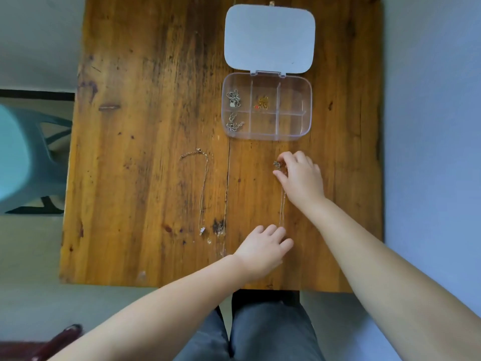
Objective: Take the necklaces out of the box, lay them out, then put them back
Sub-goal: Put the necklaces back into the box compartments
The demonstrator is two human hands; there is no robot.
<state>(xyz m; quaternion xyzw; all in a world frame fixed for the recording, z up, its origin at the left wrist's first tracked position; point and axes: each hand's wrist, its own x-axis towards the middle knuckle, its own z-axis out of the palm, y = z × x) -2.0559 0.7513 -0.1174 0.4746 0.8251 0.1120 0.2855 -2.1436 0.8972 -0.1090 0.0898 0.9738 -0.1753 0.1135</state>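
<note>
A clear plastic box (307,100) with several compartments stands open on the wooden table, its lid (269,39) folded back. Silver necklaces lie bunched in its two left compartments (233,99), and a gold one with a red bit (261,103) sits in the upper middle. One thin necklace (204,188) lies stretched out on the table left of centre. A second thin chain (282,207) runs between my hands. My right hand (299,175) pinches its bunched far end; my left hand (263,250) holds down its near end.
The wooden table (143,126) has a seam down its middle and edges close to my hands at the front. A teal plastic chair (23,157) stands to the left. My knees in dark trousers (260,332) are under the front edge.
</note>
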